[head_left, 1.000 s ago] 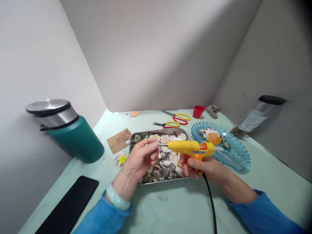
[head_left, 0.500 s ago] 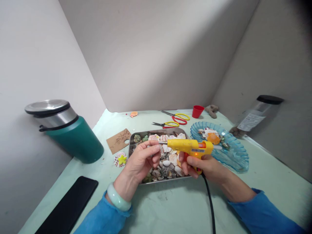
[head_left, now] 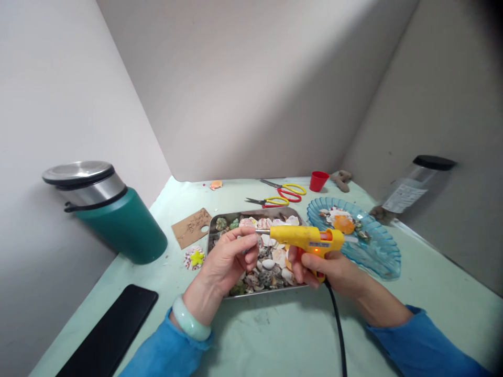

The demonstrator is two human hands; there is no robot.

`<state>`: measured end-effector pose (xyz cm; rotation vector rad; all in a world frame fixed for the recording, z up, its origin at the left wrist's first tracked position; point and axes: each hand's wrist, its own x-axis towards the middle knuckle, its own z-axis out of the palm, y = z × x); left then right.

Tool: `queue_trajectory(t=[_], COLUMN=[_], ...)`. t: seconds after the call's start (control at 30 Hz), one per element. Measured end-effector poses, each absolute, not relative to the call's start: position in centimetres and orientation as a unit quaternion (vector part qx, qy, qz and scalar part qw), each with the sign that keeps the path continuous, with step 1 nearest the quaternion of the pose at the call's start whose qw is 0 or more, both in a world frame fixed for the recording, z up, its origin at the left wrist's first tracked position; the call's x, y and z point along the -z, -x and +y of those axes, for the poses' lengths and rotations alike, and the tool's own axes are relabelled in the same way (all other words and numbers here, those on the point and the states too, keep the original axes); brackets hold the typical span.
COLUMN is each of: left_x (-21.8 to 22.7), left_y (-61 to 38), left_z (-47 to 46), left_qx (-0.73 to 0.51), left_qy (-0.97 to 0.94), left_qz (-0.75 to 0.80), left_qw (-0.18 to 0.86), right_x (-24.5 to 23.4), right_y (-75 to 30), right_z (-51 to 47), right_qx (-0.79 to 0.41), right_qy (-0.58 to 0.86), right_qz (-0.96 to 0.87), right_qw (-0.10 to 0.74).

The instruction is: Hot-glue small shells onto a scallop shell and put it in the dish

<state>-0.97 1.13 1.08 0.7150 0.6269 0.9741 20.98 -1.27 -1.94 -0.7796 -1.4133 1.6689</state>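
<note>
My right hand (head_left: 328, 268) grips a yellow glue gun (head_left: 304, 236) with an orange light on; its black cord (head_left: 338, 330) runs down toward me. The metal nozzle points left and touches a small shell pinched in the fingers of my left hand (head_left: 228, 256). Both hands hover over a steel tray (head_left: 214, 225) filled with several mixed seashells. A pale bangle sits on my left wrist.
A blue glass dish (head_left: 377, 251) with shells lies at the right. Two scissors (head_left: 281, 195), a red cup (head_left: 317, 180) and a plastic jar (head_left: 416, 183) sit behind. A green flask (head_left: 113, 214), a brown tag (head_left: 192, 226), a starfish piece (head_left: 195, 257) and a black phone (head_left: 110, 330) are at the left.
The glue gun and left hand shifted slightly; the nozzle stays against the shell in my left fingers. Nothing else moved.
</note>
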Motion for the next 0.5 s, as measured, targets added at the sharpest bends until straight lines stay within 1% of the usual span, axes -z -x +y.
queue_trajectory(t=[0.37, 0.5], left_x=[-1.04, -0.91], left_y=[1.21, 1.13], left_z=[1.43, 1.27], left_qx=[-0.454, -0.447], left_qy=[-0.317, -0.323], left_qz=[0.283, 0.287], left_qw=[0.783, 0.783], right_x=[1.54, 1.81], right_y=[-20.96, -20.99], right_z=[-1.34, -1.25], right_qx=[-0.664, -0.661], right_qy=[0.311, 0.309], right_qz=[-0.566, -0.564], right_qw=[0.377, 0.387])
